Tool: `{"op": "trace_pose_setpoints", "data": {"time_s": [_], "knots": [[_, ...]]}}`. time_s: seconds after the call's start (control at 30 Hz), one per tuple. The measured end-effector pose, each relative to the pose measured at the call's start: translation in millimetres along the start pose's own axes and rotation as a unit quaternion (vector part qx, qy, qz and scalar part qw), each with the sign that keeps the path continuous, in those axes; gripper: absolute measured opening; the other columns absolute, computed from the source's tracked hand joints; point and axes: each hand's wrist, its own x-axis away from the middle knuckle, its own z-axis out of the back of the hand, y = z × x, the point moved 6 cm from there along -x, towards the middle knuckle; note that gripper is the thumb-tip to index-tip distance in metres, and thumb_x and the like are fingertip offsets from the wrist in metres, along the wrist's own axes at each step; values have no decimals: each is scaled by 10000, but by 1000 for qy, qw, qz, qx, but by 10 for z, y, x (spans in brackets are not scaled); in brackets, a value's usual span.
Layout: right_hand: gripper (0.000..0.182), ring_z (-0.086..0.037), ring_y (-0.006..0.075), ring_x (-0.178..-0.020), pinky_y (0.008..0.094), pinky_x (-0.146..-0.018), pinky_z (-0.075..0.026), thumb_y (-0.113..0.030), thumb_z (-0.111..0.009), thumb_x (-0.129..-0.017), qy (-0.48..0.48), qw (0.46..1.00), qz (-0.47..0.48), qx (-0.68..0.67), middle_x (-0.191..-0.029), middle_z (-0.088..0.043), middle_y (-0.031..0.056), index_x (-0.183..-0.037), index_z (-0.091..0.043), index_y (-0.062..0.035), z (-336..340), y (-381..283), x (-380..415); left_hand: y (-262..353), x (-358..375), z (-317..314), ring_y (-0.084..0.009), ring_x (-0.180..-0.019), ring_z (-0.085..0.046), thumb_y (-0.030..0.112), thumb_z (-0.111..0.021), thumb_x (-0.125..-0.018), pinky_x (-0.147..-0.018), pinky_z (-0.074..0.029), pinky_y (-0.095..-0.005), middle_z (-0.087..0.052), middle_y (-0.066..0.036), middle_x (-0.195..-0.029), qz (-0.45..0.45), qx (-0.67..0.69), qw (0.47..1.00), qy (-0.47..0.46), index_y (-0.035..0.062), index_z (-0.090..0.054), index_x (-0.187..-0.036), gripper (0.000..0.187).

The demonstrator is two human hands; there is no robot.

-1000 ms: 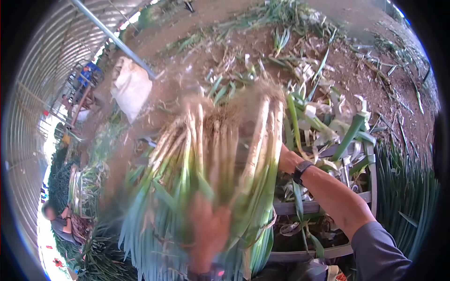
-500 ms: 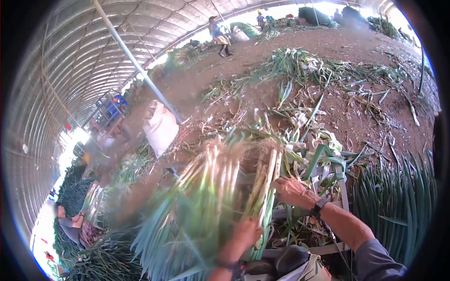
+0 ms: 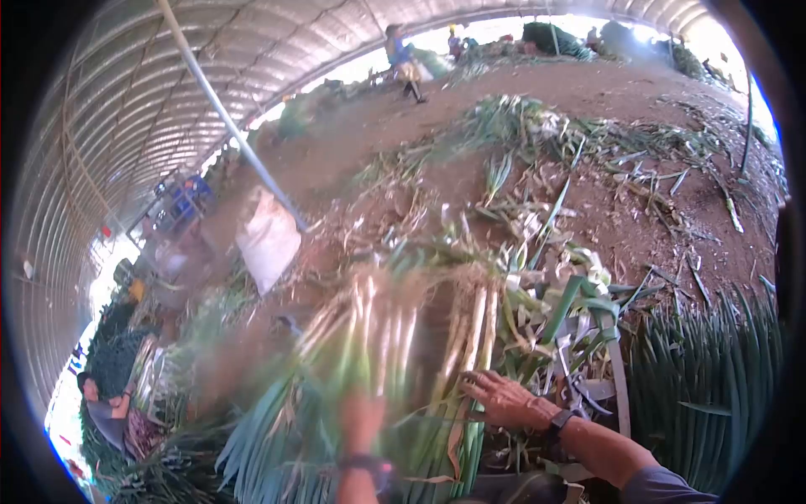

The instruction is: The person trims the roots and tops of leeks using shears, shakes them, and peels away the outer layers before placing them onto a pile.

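A wide row of green onions (image 3: 409, 332) lies side by side in front of me, white stems and roots away from me, green leaves toward me. My left hand (image 3: 363, 417) is over the middle of the row, smeared by motion, so its fingers cannot be made out. At the right edge of the row, my right hand (image 3: 504, 398) rests on the stems of a few onions with its fingers spread. A dark wristband shows on each wrist.
Upright green leaves (image 3: 705, 386) stand at the right. Discarded leaves (image 3: 537, 126) litter the soil ahead. A white sack (image 3: 269, 242) stands by a slanted pole (image 3: 227, 118). One person (image 3: 107, 413) sits at the lower left; another (image 3: 405, 63) is on foot far ahead.
My left hand has moved left, from the right-hand onions to the middle of the row. My right hand has shifted slightly left and down, its fingers now spread. The view has turned slightly.
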Motion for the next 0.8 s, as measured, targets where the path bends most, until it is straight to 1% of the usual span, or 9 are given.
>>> {"op": "trace_pose_setpoints", "data": {"time_s": [0.1,0.13,0.23,0.3,0.37,0.43,0.53,0.7,0.8], "knots": [[582,-511,384,-1279,470,-1046,-485,-459,-608,-962,4,1000,-6,-7,-1429,-472,202,-1331,-528,-16,33,-34,-74,-21,-106,-125,-430,-1189,-535,290,-747,-820,-1025,-428,-504,-592,-263,-1251,14,-35,999,-19,-43,-543,-1243,575],[535,-543,353,-1224,449,-973,-510,-450,-628,-943,32,999,1,8,-1347,-531,181,-1271,-567,-31,16,-22,-90,2,-45,-163,-433,-1169,-542,266,-736,-822,-1016,-432,-506,-589,-267,-1242,-17,-64,998,-7,-42,-553,-1206,525],[500,-549,312,-1195,414,-897,-507,-445,-655,-911,-86,993,-36,79,-1264,-578,150,-1212,-596,-49,129,-130,-344,53,91,-340,-438,-1085,-560,174,-685,-830,-951,-453,-519,-597,-265,-1167,-103,-71,988,91,-33,-573,-1104,361],[495,-546,277,-1141,408,-885,-467,-449,-692,-864,19,998,33,59,-1170,-602,105,-1159,-610,-60,108,-154,-460,101,182,-350,-440,-1081,-556,152,-669,-834,-936,-459,-521,-601,-264,-1154,-131,-64,982,118,-38,-569,-1130,365],[496,-544,269,-1121,423,-903,-452,-447,-701,-855,121,983,129,53,-1146,-600,96,-1146,-609,-56,102,-269,-538,144,248,-334,-444,-1079,-564,160,-662,-846,-930,-463,-515,-619,-260,-1121,-75,-50,995,35,-35,-567,-1201,416],[506,-570,276,-1095,423,-924,-435,-436,-714,-840,80,986,118,91,-1172,-601,98,-1174,-605,-72,-34,-245,-519,266,354,-340,-402,-1062,-621,221,-619,-872,-911,-505,-515,-664,-210,-1130,-128,-69,989,39,56,-610,-1174,344],[535,-602,273,-1104,422,-940,-428,-427,-718,-836,13,993,90,69,-1267,-596,111,-1233,-596,-90,42,-284,-408,430,534,-336,-426,-1003,-609,186,-658,-832,-897,-469,-527,-657,-223,-1060,-149,-37,988,16,7,-621,-1093,319],[544,-569,291,-1161,459,-980,-413,-403,-713,-842,8,995,60,76,-1314,-578,115,-1284,-594,-107,71,-279,-70,601,724,-353,-436,-992,-600,187,-668,-813,-891,-457,-524,-655,-252,-1017,-182,13,983,22,-19,-618,-1047,316],[578,-519,295,-1234,482,-1046,-382,-404,-712,-841,39,997,51,44,-1370,-550,114,-1325,-584,-114,144,-287,19,637,622,-252,-445,-1011,-605,242,-679,-826,-909,-470,-505,-656,-276,-1047,-112,75,990,-46,-34,-615,-1061,368]]}}
